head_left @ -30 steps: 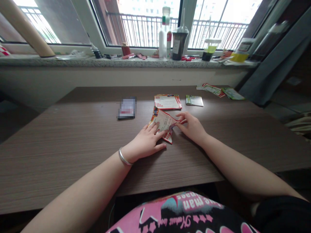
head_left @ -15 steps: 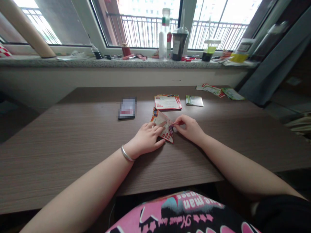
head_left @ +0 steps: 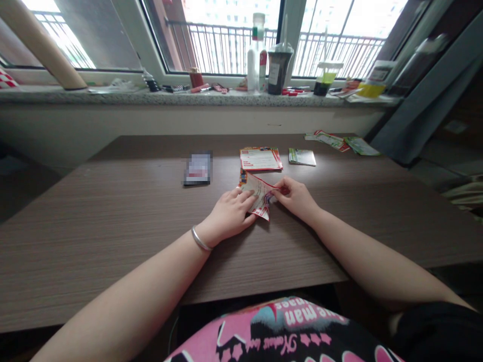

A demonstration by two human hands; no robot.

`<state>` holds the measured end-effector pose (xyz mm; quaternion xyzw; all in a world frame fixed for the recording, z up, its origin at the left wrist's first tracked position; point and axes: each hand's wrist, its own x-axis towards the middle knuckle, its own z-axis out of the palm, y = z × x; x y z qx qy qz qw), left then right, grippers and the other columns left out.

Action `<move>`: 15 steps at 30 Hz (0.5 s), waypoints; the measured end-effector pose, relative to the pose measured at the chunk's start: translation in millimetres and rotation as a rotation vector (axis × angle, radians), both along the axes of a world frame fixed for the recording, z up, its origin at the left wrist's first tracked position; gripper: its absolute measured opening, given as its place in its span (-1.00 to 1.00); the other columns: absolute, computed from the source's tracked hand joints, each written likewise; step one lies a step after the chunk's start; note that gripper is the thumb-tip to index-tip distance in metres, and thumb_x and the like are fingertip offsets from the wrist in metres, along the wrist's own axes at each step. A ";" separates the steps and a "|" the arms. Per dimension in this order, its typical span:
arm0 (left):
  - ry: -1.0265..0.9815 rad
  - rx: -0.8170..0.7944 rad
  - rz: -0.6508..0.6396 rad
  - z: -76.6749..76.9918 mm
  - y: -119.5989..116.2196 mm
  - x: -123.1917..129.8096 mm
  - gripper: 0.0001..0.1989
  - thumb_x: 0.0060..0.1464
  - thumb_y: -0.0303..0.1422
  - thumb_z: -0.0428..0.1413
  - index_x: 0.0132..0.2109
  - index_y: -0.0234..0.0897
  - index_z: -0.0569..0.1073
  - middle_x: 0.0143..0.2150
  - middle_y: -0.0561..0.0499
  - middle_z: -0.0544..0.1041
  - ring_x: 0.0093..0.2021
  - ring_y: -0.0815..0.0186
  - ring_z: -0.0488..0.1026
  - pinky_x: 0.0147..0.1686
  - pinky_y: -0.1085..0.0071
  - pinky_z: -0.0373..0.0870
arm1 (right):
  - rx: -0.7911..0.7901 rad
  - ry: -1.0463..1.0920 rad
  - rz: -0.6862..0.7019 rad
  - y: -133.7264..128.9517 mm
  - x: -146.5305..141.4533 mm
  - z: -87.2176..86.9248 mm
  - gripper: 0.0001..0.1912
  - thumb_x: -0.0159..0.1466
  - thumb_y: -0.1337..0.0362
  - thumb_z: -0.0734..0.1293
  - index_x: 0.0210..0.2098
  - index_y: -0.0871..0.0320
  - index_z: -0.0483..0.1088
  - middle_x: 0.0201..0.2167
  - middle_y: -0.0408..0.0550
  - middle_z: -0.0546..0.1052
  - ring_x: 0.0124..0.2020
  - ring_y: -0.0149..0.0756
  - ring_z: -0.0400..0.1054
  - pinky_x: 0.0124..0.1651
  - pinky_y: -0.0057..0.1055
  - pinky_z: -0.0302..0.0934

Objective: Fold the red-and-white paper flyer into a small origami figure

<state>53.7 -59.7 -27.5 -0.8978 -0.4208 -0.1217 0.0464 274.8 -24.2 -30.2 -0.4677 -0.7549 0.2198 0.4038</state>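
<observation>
Head view: a bent paper [head_left: 263, 190] is held low against the table [head_left: 113, 241], just short of the card stack [head_left: 261, 159]. It is pressed by the left hand [head_left: 234, 211], laid over it with fingers extended; its right edge is pinched between the right hand's [head_left: 297, 197] thumb and fingers.

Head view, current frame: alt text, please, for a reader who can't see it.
The left hand lies on a partly folded white printed paper sheet with red edges, on a brown wood-grain table, while the right hand pinches the sheet's right corner. Beyond it lie a red-bordered white paper stack and a smaller white-and-green stack.
</observation>
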 end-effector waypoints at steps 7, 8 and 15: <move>-0.190 -0.058 0.127 -6.4 -1.8 2.6 -0.26 0.12 -0.16 0.10 0.33 -0.36 0.02 0.27 -0.30 0.24 0.24 -0.02 0.25 0.17 0.06 0.26 | 0.000 0.050 0.022 0.4 0.6 -0.1 -0.84 0.21 0.17 0.36 -0.42 0.12 0.38 -0.52 -0.18 0.48 -0.50 -0.39 0.33 -0.39 -0.42 0.24; -0.221 -0.048 0.113 -7.7 -1.3 2.2 -0.21 0.10 -0.17 0.13 0.35 -0.35 -0.02 0.28 -0.31 0.22 0.25 -0.03 0.24 0.16 0.05 0.27 | -0.005 0.070 0.011 0.7 0.6 -0.7 -0.83 0.21 0.16 0.36 -0.41 0.12 0.39 -0.52 -0.18 0.48 -0.51 -0.39 0.32 -0.40 -0.42 0.24; -0.343 0.092 -0.044 -11.7 2.7 0.0 0.00 0.04 -0.17 0.22 0.39 -0.31 -0.24 0.35 -0.38 0.02 0.36 -0.07 0.03 0.26 0.01 0.18 | -0.058 0.205 0.022 -0.8 -1.6 -1.5 -0.85 0.20 0.17 0.37 -0.36 0.13 0.40 -0.49 -0.17 0.50 -0.48 -0.38 0.36 -0.36 -0.39 0.30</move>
